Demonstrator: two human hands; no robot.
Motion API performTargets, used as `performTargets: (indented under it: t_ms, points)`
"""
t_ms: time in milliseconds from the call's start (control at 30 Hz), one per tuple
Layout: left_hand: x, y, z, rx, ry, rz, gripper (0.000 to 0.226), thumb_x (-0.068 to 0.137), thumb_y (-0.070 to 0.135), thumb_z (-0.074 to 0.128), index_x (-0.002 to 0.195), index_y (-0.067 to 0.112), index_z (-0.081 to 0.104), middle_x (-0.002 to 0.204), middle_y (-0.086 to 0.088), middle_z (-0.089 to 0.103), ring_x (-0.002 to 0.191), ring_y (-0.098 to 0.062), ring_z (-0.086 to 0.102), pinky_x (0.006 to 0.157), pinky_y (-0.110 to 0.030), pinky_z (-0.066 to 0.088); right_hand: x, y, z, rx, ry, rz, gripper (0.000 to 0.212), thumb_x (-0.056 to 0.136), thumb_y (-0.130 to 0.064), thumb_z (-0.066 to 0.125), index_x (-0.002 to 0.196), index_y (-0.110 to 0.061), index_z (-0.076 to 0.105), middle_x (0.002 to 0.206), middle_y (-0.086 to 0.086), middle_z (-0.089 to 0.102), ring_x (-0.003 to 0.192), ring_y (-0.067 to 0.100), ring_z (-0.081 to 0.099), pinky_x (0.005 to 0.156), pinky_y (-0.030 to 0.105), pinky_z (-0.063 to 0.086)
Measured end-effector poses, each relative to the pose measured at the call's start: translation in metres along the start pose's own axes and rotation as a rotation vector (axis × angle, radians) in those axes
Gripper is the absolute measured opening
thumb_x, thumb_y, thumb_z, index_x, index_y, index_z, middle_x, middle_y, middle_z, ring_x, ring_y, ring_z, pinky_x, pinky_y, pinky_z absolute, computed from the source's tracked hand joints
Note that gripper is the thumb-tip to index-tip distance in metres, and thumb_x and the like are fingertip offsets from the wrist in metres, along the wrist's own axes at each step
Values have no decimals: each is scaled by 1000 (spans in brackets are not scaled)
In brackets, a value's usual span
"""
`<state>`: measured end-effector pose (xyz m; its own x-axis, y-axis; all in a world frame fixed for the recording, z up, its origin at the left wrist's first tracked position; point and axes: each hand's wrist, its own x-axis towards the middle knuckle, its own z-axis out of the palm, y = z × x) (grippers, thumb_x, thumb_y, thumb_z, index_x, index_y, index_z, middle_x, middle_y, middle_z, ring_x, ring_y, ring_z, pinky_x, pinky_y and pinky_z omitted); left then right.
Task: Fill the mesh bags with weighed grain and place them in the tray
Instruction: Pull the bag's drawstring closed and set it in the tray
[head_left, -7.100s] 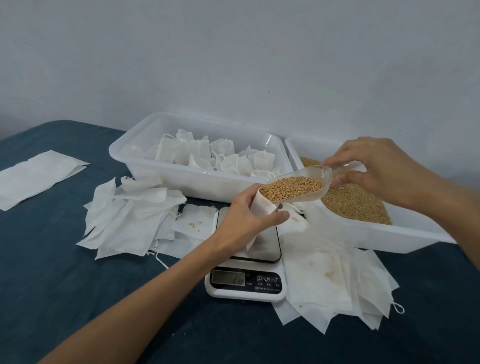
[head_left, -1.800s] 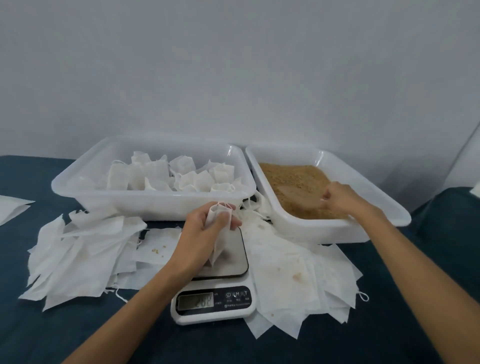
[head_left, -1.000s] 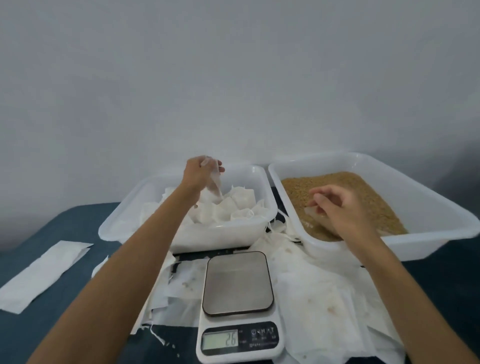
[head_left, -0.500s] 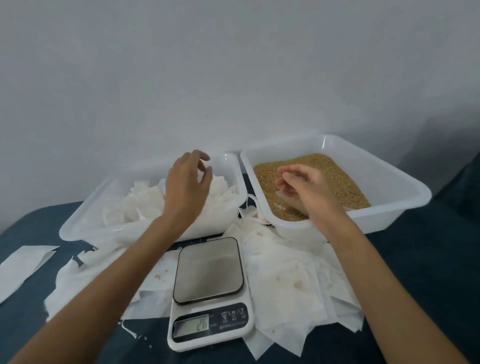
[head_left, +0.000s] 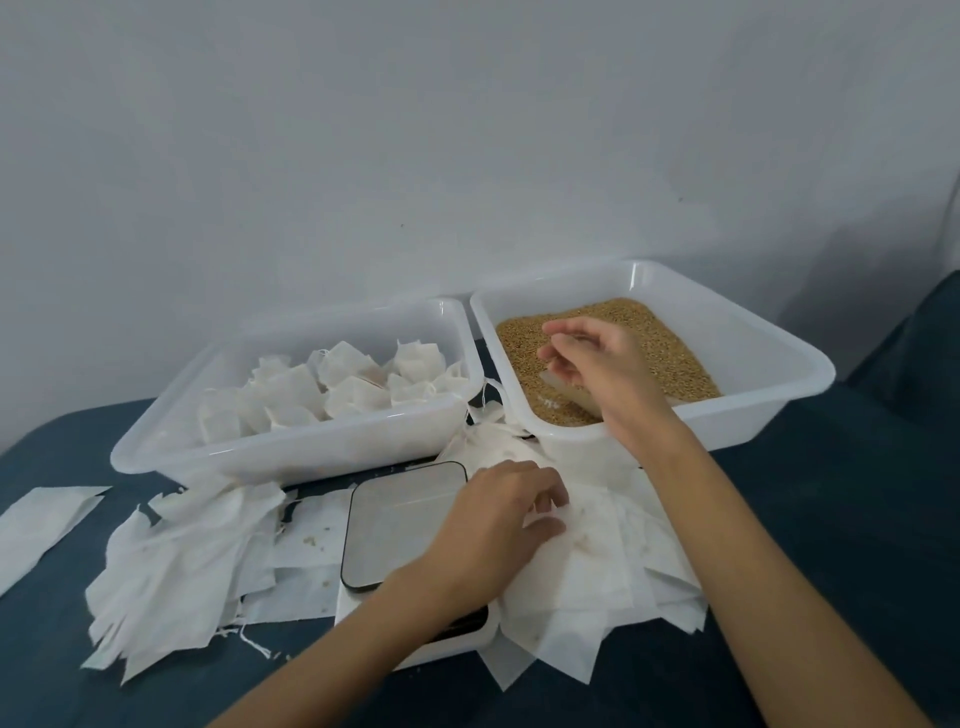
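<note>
My left hand lies on the pile of empty mesh bags to the right of the scale, and its thumb and curled fingers pinch the top bag. My right hand is inside the grain tray, over the brown grain. It holds the clear scoop, which sits low in the grain with its handle hidden under my palm. The left tray holds several filled white bags. The scale's plate is bare, and my left forearm covers its display.
A second heap of empty bags lies to the left of the scale, with a few spilled grains near it. A flat white sheet lies at the far left on the dark blue tabletop. A grey wall stands behind the trays.
My left hand carried the filled bag from the scale to the left tray and let it go, then came down onto the empty bags right of the scale. My right hand stayed in the grain tray.
</note>
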<state>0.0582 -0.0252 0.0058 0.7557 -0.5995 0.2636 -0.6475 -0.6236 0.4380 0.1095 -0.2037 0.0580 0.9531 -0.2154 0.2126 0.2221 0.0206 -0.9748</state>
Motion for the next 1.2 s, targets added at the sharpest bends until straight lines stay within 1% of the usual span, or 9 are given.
performTargets:
  t_ms: [200, 333, 467, 567, 700, 800, 933, 1033, 1200]
  points:
    - [0, -14, -9, -312, 298, -42, 8, 91, 6, 79, 89, 13, 81, 94, 8, 71, 84, -13, 65, 78, -17, 49, 1, 4, 2, -52, 29, -45, 16, 101, -9, 56, 111, -10, 69, 90, 4, 75, 71, 1, 66, 68, 13, 52]
    - [-2, -28, -19, -585, 396, -145, 16, 95, 5, 73, 87, 19, 75, 86, 10, 74, 80, -8, 66, 78, -20, 51, -2, 2, 4, -74, 36, -131, 16, 101, -16, 58, 110, -10, 69, 92, 4, 75, 82, 11, 68, 80, 25, 58]
    - [-8, -42, -34, -888, 519, -243, 11, 100, 8, 67, 90, 11, 72, 82, 6, 72, 74, -4, 62, 66, -12, 47, -18, -6, 16, -104, -132, -271, 22, 101, -23, 60, 109, -7, 71, 94, 1, 75, 87, 11, 69, 83, 24, 56]
    - [-13, -53, -41, -978, 580, -308, 9, 101, 13, 66, 95, 9, 71, 85, 3, 71, 75, -5, 62, 62, -14, 46, -28, -10, 28, -95, -308, -203, 26, 99, -30, 62, 108, -9, 73, 94, 6, 74, 80, 18, 67, 77, 26, 57]
    - [-16, -58, -43, -954, 607, -285, 9, 101, 9, 66, 94, 8, 71, 84, 4, 73, 75, -4, 65, 65, -14, 49, -33, -8, 36, -173, -467, -107, 21, 91, -30, 73, 106, -16, 74, 98, 12, 74, 84, 24, 68, 74, 27, 56]
    - [-19, -59, -42, -850, 618, -271, 3, 99, 9, 69, 98, 10, 72, 89, 3, 74, 82, -7, 68, 74, -17, 51, -33, -3, 38, -206, -436, -125, 11, 88, -17, 77, 98, -15, 75, 94, 8, 75, 84, 23, 71, 71, 24, 57]
    - [-23, -57, -39, -496, 834, -293, 21, 93, 14, 78, 97, 26, 62, 83, 11, 60, 78, -8, 57, 76, -19, 47, -37, 1, 43, -225, -311, -238, 8, 87, -13, 77, 94, -17, 75, 86, 1, 75, 83, 22, 71, 75, 25, 58]
    - [-24, -51, -32, -699, 706, -253, 21, 95, 26, 76, 82, 16, 63, 69, 0, 56, 66, -11, 51, 66, -24, 46, -42, 2, 48, -229, -337, -303, 12, 86, -14, 78, 95, -20, 73, 85, -1, 73, 82, 18, 70, 75, 25, 57]
    - [-24, -41, -35, -1094, 531, -268, 25, 92, 39, 75, 88, 14, 72, 78, -5, 68, 72, -21, 65, 76, -36, 59, -46, 7, 54, -227, -465, -298, 16, 85, -16, 81, 97, -17, 70, 87, 1, 71, 85, 19, 69, 82, 32, 57]
